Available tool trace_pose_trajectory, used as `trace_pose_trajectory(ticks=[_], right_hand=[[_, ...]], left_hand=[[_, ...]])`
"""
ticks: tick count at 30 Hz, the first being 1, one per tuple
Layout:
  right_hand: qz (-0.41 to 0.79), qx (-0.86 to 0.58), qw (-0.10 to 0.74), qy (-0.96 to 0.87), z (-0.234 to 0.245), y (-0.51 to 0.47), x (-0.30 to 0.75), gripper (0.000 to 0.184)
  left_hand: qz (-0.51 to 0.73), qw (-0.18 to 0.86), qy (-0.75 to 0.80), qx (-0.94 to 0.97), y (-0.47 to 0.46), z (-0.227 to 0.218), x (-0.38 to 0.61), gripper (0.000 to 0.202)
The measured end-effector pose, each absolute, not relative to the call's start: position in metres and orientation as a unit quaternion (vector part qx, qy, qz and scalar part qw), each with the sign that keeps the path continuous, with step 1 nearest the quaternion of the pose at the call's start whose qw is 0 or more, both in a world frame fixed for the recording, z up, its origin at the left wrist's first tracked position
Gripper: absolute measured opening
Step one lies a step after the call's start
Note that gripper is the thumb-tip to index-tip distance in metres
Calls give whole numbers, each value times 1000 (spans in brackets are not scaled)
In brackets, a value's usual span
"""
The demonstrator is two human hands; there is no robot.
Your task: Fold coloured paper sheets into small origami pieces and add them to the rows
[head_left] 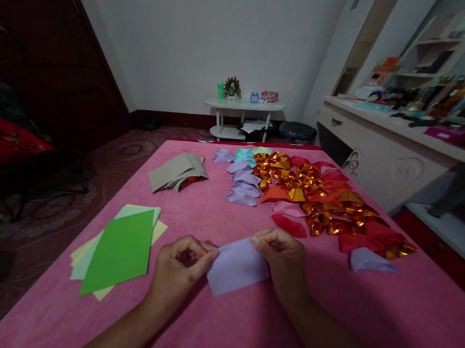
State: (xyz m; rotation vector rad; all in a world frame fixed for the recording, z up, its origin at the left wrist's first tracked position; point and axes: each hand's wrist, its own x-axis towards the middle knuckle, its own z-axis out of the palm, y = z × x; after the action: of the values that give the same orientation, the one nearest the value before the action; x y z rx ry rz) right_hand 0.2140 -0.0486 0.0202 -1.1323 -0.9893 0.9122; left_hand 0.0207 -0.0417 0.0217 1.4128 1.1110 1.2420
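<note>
A lavender sheet of paper (238, 268) is held up over the pink-covered table (195, 336). My left hand (183, 264) pinches its left edge between thumb and fingers. At the upper right corner, my right hand (279, 256) grips it the same way. Left of my hands lies a fanned stack of paper, a green sheet (123, 254) on top of pale green and yellow ones. Beyond my right hand sit folded paper pieces: a red one (289, 225), a pink one (287, 208) and several lavender ones (241, 197).
A pile of greyish sheets (177, 172) rests at the table's far left. Shiny gold folded pieces (287, 175) crowd the far right, with a lone lavender piece (370, 261) nearer. Behind stand a small white table (245, 106), a round stool (297, 131) and a cluttered dresser (373, 129).
</note>
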Motion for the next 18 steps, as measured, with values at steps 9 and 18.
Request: trace_pose_trajectory(ticks=[9, 18], right_hand=[[389, -549, 600, -432, 14, -43, 211, 20], [380, -547, 596, -449, 16, -43, 211, 18]], left_hand=[[400, 407, 446, 689, -31, 23, 10, 5], [344, 285, 458, 768, -27, 22, 10, 17]])
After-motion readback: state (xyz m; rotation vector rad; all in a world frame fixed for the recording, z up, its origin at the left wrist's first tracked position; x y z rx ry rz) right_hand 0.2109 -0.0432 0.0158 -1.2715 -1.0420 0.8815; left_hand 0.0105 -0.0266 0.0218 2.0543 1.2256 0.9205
